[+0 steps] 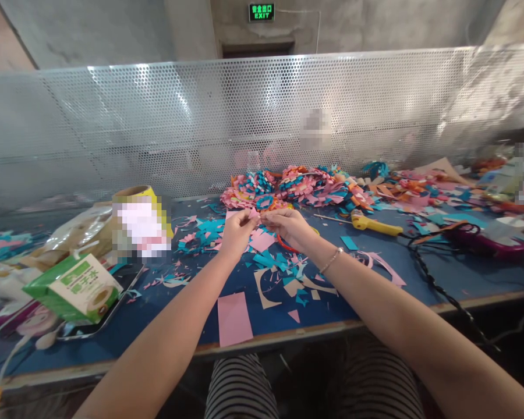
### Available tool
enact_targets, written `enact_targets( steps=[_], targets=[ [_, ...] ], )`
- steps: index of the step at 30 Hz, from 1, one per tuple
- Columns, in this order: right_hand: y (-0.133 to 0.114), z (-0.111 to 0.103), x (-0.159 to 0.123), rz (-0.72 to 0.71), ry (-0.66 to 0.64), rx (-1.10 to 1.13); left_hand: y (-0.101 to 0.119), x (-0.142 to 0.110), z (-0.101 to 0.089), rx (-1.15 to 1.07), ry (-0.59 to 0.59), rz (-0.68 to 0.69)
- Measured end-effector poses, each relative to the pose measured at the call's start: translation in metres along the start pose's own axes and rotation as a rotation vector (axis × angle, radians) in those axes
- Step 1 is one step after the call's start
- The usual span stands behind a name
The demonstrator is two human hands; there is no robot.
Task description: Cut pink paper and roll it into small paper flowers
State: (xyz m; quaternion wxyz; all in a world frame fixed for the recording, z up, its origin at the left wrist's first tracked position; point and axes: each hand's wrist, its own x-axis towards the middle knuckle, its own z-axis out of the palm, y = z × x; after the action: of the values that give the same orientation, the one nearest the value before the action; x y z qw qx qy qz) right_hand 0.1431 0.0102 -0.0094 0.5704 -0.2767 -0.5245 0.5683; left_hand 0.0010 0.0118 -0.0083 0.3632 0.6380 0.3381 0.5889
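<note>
Close together over the middle of the table, my left hand and my right hand both pinch a small piece of pink paper. Its exact shape is partly covered by my fingers. Just beyond lies a heap of fringed paper flowers in pink, blue and orange. Beneath my hands are pink paper and blue paper scraps. A red ring-like edge shows under my right hand. Nearer the table's front lies a pink paper rectangle.
Right of my hands lies a yellow glue gun with a dark twisted cord. A green-and-white drink carton and a yellow tape roll stand left. A perforated metal screen rises behind the blue table.
</note>
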Motion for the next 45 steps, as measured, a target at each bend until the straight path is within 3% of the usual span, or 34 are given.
enact_targets(
  steps=[13, 23, 35, 45],
  targets=[
    [0.001, -0.001, 0.001, -0.108, -0.027, -0.183, 0.002, 0.000, 0.000, -0.010, -0.035, -0.050],
    [0.004, -0.009, 0.009, -0.123, 0.179, -0.181, -0.007, 0.004, 0.001, -0.113, -0.007, -0.132],
    [0.005, -0.009, 0.009, -0.148, 0.112, -0.260, -0.007, 0.003, -0.002, -0.114, -0.110, -0.134],
    [0.006, -0.002, 0.002, -0.322, 0.013, -0.522, -0.004, 0.004, -0.001, -0.090, -0.118, -0.190]
  ],
)
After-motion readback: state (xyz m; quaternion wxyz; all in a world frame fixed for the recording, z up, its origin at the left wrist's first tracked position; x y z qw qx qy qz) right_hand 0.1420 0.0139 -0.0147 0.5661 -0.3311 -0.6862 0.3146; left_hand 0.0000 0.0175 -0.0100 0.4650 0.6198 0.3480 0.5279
